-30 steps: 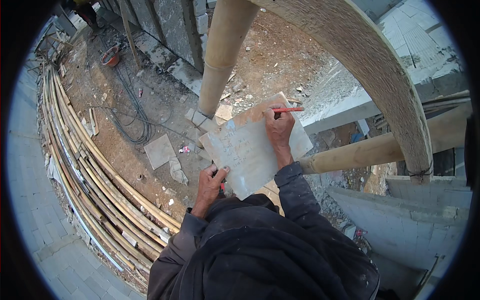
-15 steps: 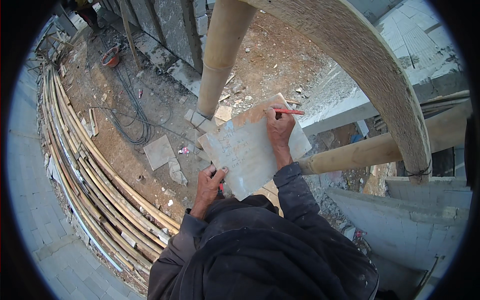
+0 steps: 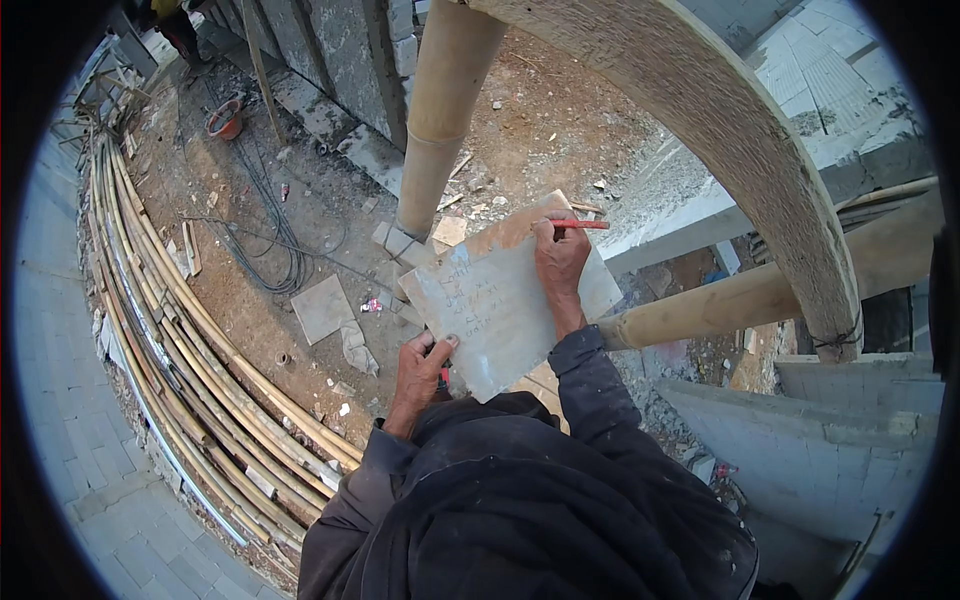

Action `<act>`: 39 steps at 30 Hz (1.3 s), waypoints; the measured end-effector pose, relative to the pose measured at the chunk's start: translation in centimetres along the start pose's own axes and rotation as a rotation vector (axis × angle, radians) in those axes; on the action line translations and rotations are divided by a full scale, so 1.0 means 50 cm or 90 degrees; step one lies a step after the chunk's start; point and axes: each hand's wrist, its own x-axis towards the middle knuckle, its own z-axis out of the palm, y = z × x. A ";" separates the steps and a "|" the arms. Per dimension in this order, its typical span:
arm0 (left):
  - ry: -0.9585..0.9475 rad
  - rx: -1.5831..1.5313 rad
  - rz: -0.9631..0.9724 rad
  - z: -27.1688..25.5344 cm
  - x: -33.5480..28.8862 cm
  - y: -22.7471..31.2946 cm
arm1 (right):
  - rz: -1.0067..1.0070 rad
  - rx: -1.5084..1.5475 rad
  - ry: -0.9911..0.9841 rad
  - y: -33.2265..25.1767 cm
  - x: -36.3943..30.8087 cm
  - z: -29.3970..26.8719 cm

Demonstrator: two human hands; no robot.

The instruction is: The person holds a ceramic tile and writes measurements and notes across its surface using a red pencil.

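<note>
A pale, flat square tile (image 3: 497,330) with handwriting and a brown-stained far edge lies in front of my body. My left hand (image 3: 413,378) grips its near left edge, thumb on top; the fingers underneath are partly hidden. A small red and black thing (image 3: 443,378) shows beside that hand, too covered to name. My right hand (image 3: 561,268) rests over the tile's far right part, closed around a red pencil (image 3: 582,224) that points to the right.
A bamboo post (image 3: 437,130) and a curved wooden plank (image 3: 720,110) rise close ahead. At right a bamboo pole (image 3: 715,305) runs sideways. Long bamboo poles (image 3: 215,365) lie on the left. Beyond are black cable (image 3: 290,268), a bucket (image 3: 226,124), broken tile (image 3: 322,309) and a person (image 3: 178,30).
The view has shifted very slightly. Both hands, the tile and the pencil keep nearly the same places.
</note>
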 end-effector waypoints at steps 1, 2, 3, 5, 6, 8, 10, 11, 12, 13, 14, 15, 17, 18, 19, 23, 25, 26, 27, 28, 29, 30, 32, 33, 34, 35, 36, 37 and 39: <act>0.002 0.000 0.002 -0.004 0.001 -0.002 | 0.028 0.041 0.017 -0.001 -0.001 -0.002; 0.004 0.008 0.004 -0.010 0.004 -0.006 | 0.056 0.082 0.034 -0.003 -0.001 -0.001; 0.003 0.015 0.004 -0.011 0.005 -0.007 | 0.055 0.081 0.035 -0.005 0.000 -0.002; 0.003 0.023 0.006 -0.010 0.005 -0.010 | 0.045 0.027 0.061 -0.008 0.001 0.000; 0.006 0.033 0.008 -0.010 0.003 -0.009 | 0.046 0.027 0.062 -0.012 0.000 0.001; 0.008 0.042 0.004 -0.011 0.003 -0.006 | 0.030 0.016 0.089 -0.021 -0.001 0.002; 0.008 0.049 0.000 -0.011 0.004 -0.009 | 0.044 0.019 0.080 -0.018 0.003 0.006; 0.008 0.039 0.001 -0.011 0.007 -0.014 | 0.056 0.024 0.070 -0.017 0.003 0.006; 0.008 0.029 0.005 -0.012 0.009 -0.017 | 0.057 0.024 0.070 -0.017 0.003 0.005; 0.009 0.029 0.004 -0.015 0.009 -0.019 | 0.057 0.030 0.060 -0.017 0.002 0.004; 0.009 0.034 -0.004 -0.018 0.008 -0.021 | 0.057 0.035 0.050 -0.016 0.002 0.003; 0.009 0.039 -0.011 -0.018 0.007 -0.019 | 0.057 0.036 0.050 -0.016 0.002 0.004; 0.009 0.034 -0.006 -0.016 0.005 -0.016 | 0.041 0.008 0.064 -0.015 0.001 0.005; 0.009 0.027 0.000 -0.013 0.005 -0.013 | 0.040 0.009 0.064 -0.014 0.002 0.006; 0.010 0.027 0.002 -0.010 0.005 -0.012 | 0.048 0.012 0.066 -0.012 0.002 0.006; 0.013 0.011 -0.001 -0.011 0.005 -0.015 | 0.052 0.002 0.050 -0.009 0.004 0.002; 0.011 0.022 -0.003 -0.010 0.008 -0.012 | 0.033 0.003 0.062 0.001 0.007 -0.002; 0.005 0.024 0.003 -0.007 0.010 -0.011 | 0.014 0.004 0.072 0.006 0.009 -0.006; 0.006 0.024 0.008 -0.009 0.008 -0.013 | 0.013 0.005 0.068 -0.004 0.005 -0.010; 0.009 0.022 0.009 -0.012 0.008 -0.013 | 0.097 0.163 0.063 -0.014 -0.001 -0.019; 0.008 0.034 0.009 -0.015 0.012 -0.012 | 0.181 0.320 0.058 -0.024 -0.004 -0.029; 0.004 0.044 0.001 -0.015 0.011 -0.017 | 0.185 0.314 0.054 -0.041 -0.010 -0.046; 0.013 0.009 0.000 -0.003 0.005 -0.016 | 0.127 0.371 0.091 -0.073 -0.034 -0.072; 0.012 -0.023 0.013 -0.001 0.007 -0.011 | 0.124 0.357 0.064 -0.074 -0.053 -0.094; 0.022 -0.020 0.011 -0.011 0.010 -0.016 | 0.132 0.362 0.057 -0.078 -0.075 -0.107; 0.021 0.014 -0.007 -0.022 0.012 -0.024 | 0.137 0.390 0.029 -0.083 -0.101 -0.120; 0.017 0.047 -0.025 -0.030 0.013 -0.030 | 0.141 0.415 0.003 -0.086 -0.130 -0.134; 0.020 0.050 -0.028 -0.025 0.012 -0.023 | 0.173 0.405 -0.024 -0.088 -0.160 -0.149; 0.006 0.026 -0.001 -0.012 0.007 -0.011 | 0.185 0.380 -0.064 -0.089 -0.227 -0.159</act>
